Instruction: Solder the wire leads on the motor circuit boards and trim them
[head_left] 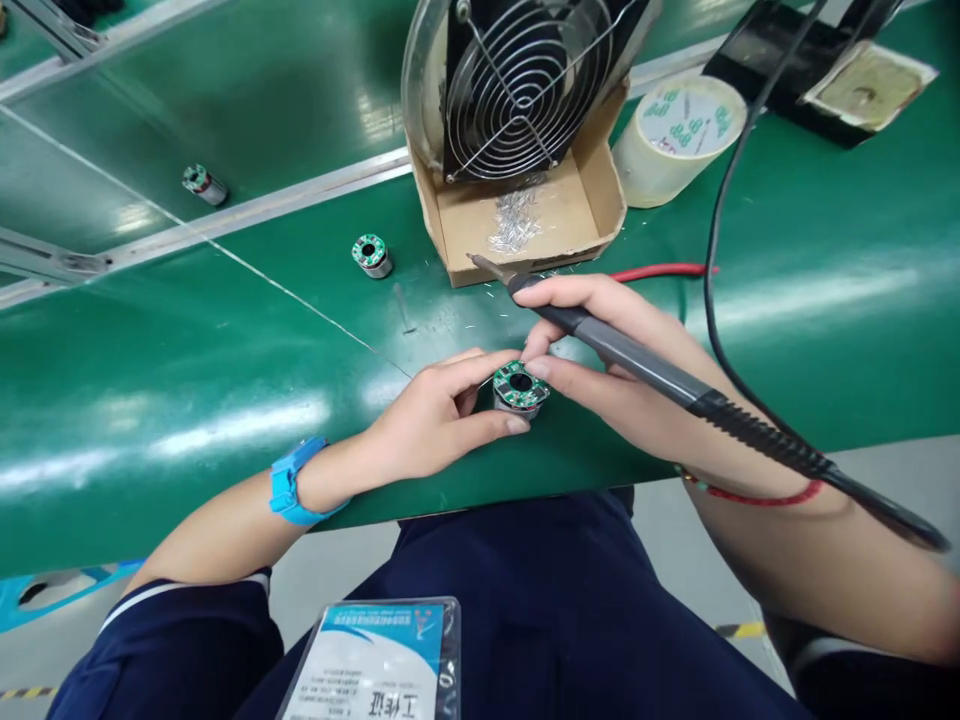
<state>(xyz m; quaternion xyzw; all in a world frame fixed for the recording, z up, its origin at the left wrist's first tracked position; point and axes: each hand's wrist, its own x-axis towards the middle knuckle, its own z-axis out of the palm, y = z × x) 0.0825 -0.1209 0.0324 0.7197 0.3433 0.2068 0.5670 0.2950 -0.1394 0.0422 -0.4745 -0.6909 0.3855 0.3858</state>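
Observation:
My left hand (427,420) is closed around a small motor (517,408) topped by a round green circuit board with a dark hole in its middle. The motor stands upright at the green bench's near side. In my right hand (615,370) is a soldering iron (637,350), its tip pointing up and left, away from the board. The right thumb and a fingertip meet at the board's edge; whether they pinch a small part there cannot be made out. A thin pale strand (292,292) runs from the upper left to my left hand.
Behind stands a cardboard tray (457,235) with thin metal pins (514,220) below a caged fan (525,100). A tape roll (675,145), a black holder with a sponge (870,88) and a red tube (660,271) are to the right. Two similar motors stand left, one motor (373,256) nearer.

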